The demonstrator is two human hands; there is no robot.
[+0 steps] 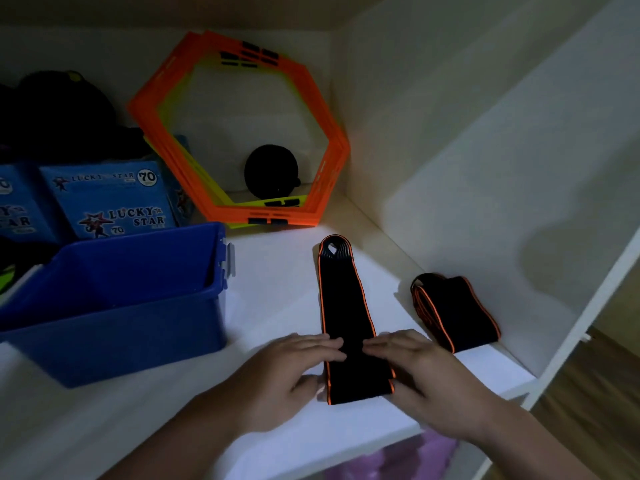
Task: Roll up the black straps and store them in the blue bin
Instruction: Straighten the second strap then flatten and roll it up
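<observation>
Your left hand (294, 372) lies flat, fingers spread on the near end of the flat strap (349, 320) | your right hand (419, 372) does the same opposite | folded strap (453, 311) lies just right | blue bin (114, 327) stands left on the shelf (277, 289).
</observation>
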